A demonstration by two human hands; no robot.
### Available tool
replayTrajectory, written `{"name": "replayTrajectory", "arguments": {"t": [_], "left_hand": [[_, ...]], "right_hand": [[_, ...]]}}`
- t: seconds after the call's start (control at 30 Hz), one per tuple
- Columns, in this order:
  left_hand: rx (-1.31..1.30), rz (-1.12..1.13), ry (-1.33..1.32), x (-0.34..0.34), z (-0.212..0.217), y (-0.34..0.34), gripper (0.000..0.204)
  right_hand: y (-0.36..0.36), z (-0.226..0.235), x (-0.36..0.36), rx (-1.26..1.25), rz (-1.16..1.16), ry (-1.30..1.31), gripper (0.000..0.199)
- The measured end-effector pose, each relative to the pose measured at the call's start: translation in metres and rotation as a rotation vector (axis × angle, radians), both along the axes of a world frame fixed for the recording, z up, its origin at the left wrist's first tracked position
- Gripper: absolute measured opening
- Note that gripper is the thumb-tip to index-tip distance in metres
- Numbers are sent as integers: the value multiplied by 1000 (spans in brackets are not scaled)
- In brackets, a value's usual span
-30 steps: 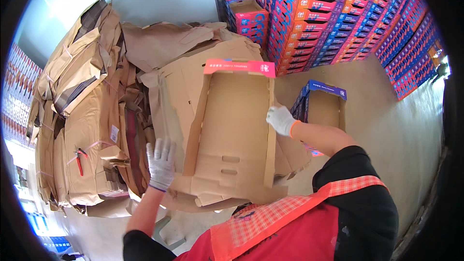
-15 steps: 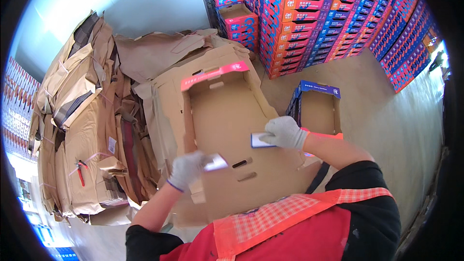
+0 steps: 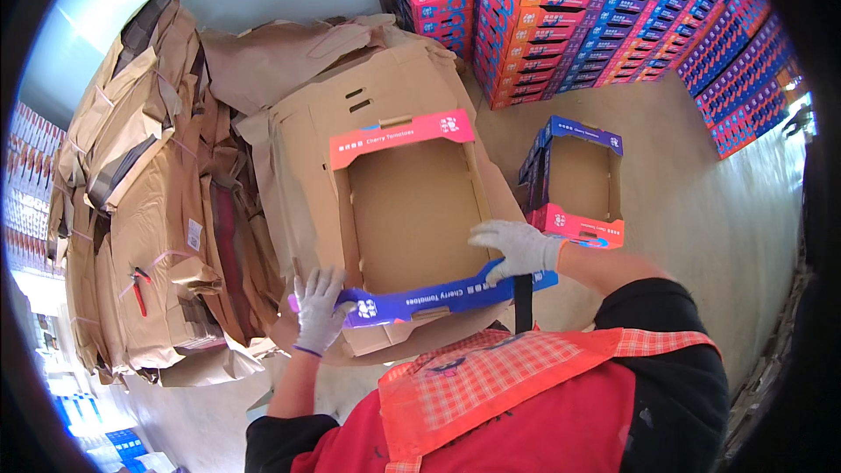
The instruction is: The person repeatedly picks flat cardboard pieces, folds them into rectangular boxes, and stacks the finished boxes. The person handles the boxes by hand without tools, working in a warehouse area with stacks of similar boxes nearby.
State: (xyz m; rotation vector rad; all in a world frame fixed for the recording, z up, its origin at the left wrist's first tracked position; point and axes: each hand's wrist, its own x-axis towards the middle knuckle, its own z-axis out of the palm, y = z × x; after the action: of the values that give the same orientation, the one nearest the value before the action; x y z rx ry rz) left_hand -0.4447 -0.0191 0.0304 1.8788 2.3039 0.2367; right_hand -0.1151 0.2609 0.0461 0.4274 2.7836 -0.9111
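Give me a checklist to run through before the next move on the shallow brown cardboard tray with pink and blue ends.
1. Left hand in its white glove at the tray's near left corner: ok.
2. Right hand in its white glove at the near right corner: ok.
3. Pink printed cardboard end wall standing at the far end: ok.
4. Blue printed cardboard end panel locked in at both corners: cannot tell; the hands cover parts of it.
5. Tray resting over the flat brown cardboard sheets: ok.
6. Red-handled metal cutters clear of the tray: ok, on the brown paper-wrapped bundle to the left.
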Motion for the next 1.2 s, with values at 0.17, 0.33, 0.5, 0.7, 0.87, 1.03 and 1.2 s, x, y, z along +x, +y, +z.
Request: {"name": "replayTrajectory", "arguments": {"t": [0.17, 0.33, 0.5, 0.7, 0.87, 1.03, 1.2], "left_hand": [[205, 675, -1221, 25, -80, -7, 63], [536, 697, -1955, 35, -72, 5, 75], [571, 772, -2031, 35, -61, 10, 75], [498, -8, -2649, 82, -82, 42, 60], [-282, 771, -2833, 175, -84, 84, 39], [-326, -146, -695, 147, -21, 50, 40], [712, -374, 24, 124, 93, 44, 64]], "right_hand": [[-12, -41, -3, 50, -397, 251, 109], [-21, -102, -13, -644, -789, 585, 113], [-3, -87, -18, -1025, -1124, 413, 86], [-11, 104, -9, -574, -910, 588, 70], [-82, 191, -55, 491, -387, 340, 73], [-60, 170, -117, 370, -177, 264, 69], [-24, 150, -120, 303, -344, 295, 52]]}}
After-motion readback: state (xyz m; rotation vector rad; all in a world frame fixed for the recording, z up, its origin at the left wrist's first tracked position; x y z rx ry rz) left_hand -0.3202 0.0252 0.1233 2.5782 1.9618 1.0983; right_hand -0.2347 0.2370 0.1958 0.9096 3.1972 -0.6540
